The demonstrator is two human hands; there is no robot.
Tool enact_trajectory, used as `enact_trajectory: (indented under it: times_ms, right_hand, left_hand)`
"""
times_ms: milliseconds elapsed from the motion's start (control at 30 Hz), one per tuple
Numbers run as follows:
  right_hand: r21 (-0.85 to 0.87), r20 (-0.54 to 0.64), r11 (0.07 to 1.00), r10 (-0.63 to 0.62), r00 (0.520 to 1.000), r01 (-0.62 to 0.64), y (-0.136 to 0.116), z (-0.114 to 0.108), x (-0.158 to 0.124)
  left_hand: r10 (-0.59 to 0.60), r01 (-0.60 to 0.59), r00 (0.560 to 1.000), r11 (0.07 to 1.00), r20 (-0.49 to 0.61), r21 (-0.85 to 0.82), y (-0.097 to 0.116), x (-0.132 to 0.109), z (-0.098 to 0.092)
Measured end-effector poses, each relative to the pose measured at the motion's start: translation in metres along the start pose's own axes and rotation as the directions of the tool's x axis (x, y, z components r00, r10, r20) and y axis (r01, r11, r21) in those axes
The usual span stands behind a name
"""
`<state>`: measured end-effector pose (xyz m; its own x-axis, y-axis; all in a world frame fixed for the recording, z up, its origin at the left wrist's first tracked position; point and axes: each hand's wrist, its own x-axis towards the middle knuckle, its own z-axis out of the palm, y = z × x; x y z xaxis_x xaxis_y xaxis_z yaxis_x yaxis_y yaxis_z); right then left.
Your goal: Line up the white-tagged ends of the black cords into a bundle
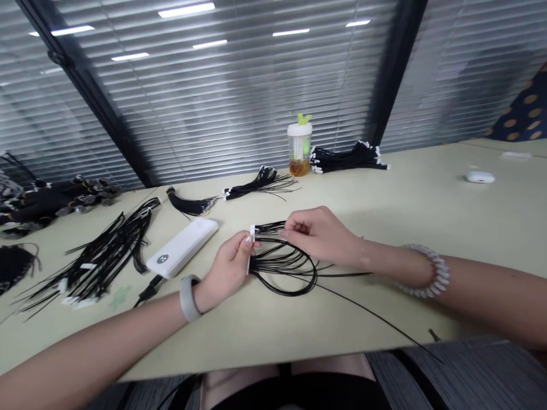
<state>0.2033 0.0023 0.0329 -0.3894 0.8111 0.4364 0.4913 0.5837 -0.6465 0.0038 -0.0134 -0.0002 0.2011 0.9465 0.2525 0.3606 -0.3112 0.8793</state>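
Observation:
A white connector [252, 232] with several thin black wires [294, 263] is gripped between the thumb and fingers of my left hand [229, 261]. The wires run right from it, some curling into a loop above the table. My right hand [314, 232] is closed in a pinch on black wires just right of the connector; its curled fingers hide exactly how many. One long wire trails toward the table's front edge. Left of my left hand lies a white power bank [183, 247] with a black cable [149, 290] plugged into it.
Bundles of black wires with white ends [102, 256] lie at the left, and more bundles [260, 183] sit farther back. A drink cup [299, 149] stands beside a wire bundle [348, 158] by the blinds. A white earbud case [479, 177] lies at the right.

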Motion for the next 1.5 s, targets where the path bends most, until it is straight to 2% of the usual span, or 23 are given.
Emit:
enact_trajectory:
  times_ms: [200,467,600,833,1067,1500]
  right_hand:
    - [0.073,0.127,0.997,0.023,0.992,-0.032,0.0022,-0.0031,0.0017]
    - [0.067,0.157,0.997,0.036,0.987,-0.047,0.002,-0.0037,0.0028]
    - [0.063,0.213,0.995,0.062,0.975,-0.077,-0.0002,-0.0037,0.0022]
    - [0.096,0.169,0.99,0.082,0.982,-0.099,0.0027,-0.0023,0.0027]
    - [0.154,0.22,0.979,0.099,0.97,-0.135,0.0051,-0.001,0.0034]
    - [-0.018,0.257,1.0,0.024,0.966,-0.02,0.0017,0.0007,0.0002]
  left_hand:
    - [-0.024,0.024,1.0,0.998,-0.006,-0.05,0.0036,-0.0015,0.0018]
    - [-0.014,0.014,1.0,0.999,0.014,-0.034,-0.0014,0.0001,0.001]
    - [-0.002,0.003,1.0,1.0,0.02,-0.021,-0.0028,0.0,0.0006]
    - [-0.048,0.051,0.998,0.996,0.034,-0.075,0.0003,-0.0003,0.0026]
    - [-0.038,0.043,0.998,0.994,0.048,-0.097,0.0029,-0.0013,0.003]
    - [-0.043,0.055,0.994,0.992,0.097,-0.117,-0.0001,-0.0004,0.003]
